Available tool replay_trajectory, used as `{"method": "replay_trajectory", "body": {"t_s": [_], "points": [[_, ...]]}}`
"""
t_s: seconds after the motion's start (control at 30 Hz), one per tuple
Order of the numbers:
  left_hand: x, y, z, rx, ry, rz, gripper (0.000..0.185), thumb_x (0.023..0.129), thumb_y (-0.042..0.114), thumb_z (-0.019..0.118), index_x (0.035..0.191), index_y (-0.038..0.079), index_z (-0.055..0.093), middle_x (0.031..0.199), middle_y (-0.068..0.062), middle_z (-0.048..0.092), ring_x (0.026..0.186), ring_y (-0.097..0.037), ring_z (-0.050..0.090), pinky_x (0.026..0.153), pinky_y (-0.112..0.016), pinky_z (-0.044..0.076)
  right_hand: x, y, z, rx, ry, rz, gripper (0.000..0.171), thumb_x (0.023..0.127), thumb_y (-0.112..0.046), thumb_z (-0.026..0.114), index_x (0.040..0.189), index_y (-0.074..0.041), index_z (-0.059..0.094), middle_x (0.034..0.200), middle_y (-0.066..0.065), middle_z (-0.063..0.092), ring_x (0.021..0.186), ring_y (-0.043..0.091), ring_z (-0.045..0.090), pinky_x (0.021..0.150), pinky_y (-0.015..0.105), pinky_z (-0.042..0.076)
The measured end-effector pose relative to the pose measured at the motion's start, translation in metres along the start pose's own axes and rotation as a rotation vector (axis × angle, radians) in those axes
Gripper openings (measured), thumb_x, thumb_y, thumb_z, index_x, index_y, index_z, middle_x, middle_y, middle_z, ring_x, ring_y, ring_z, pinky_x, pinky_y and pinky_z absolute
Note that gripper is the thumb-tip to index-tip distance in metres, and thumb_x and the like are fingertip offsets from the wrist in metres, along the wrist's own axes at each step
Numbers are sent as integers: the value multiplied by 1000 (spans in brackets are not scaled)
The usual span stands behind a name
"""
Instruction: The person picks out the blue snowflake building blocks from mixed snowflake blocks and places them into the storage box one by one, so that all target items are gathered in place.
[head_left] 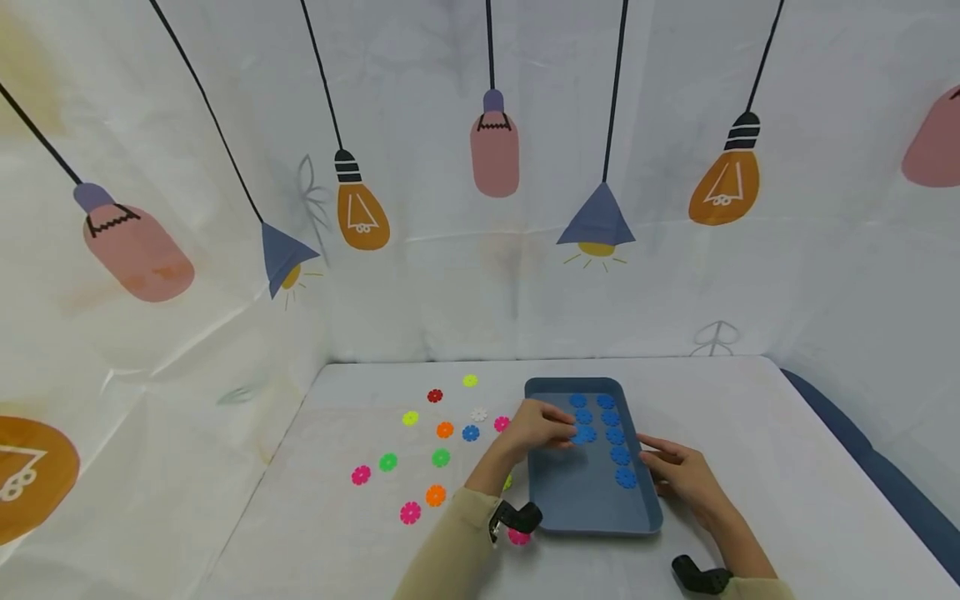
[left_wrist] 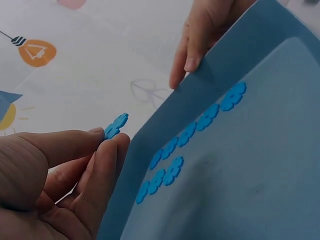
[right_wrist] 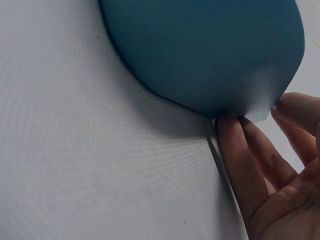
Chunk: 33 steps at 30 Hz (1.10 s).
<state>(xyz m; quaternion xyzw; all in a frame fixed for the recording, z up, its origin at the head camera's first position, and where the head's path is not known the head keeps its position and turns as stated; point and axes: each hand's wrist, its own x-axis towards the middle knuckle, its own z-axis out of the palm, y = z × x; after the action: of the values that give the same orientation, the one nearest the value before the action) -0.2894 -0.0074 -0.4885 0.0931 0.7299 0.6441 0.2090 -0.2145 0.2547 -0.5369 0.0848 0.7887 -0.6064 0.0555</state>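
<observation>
My left hand (head_left: 542, 423) pinches a blue flower-shaped plastic disc (left_wrist: 116, 126) between thumb and fingertips, over the left part of a blue-grey tray (head_left: 588, 508). Inside the tray, more blue flower discs (head_left: 620, 455) lie flat in two columns, the right one longer and along the right wall. My right hand (head_left: 686, 477) is at the tray's right side, its fairly straight fingers (right_wrist: 240, 165) touching the outside of the wall. In the left wrist view, the right fingertips also show against that outer wall.
Left of the tray, loose flower discs in several colours are scattered over the white table (head_left: 315, 517), among them a green disc (head_left: 441, 457), an orange disc (head_left: 436, 496) and a blue disc (head_left: 470, 432). A white sheet printed with lamps (head_left: 450, 275) hangs behind the table.
</observation>
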Motion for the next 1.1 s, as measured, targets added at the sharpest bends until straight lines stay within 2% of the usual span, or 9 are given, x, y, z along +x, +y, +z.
{"method": "replay_trajectory", "body": {"t_s": [0.3,0.57,1.1], "points": [[5,-1,4,5,-25,-20,21,84,1,74,102,-8,71,82,-11,69,68,-21,70,73,-42,58,-1,4,2,24,5,30,58,92,-28,69,140,-2,50,117,19,65,89,22,66,68,35,57],[10,-2,7,13,-57,-27,17,85,1,73,100,-7,71,82,-11,68,73,-26,71,75,-43,57,-1,2,1,23,10,21,58,92,-27,69,140,-1,50,116,19,65,89,23,66,67,35,57],[22,-6,12,42,-44,-71,11,85,-3,71,95,-6,72,80,-12,68,68,-21,70,71,-38,58,-1,2,2,15,14,31,55,93,-25,67,141,-3,50,118,20,64,87,22,66,66,34,57]]}}
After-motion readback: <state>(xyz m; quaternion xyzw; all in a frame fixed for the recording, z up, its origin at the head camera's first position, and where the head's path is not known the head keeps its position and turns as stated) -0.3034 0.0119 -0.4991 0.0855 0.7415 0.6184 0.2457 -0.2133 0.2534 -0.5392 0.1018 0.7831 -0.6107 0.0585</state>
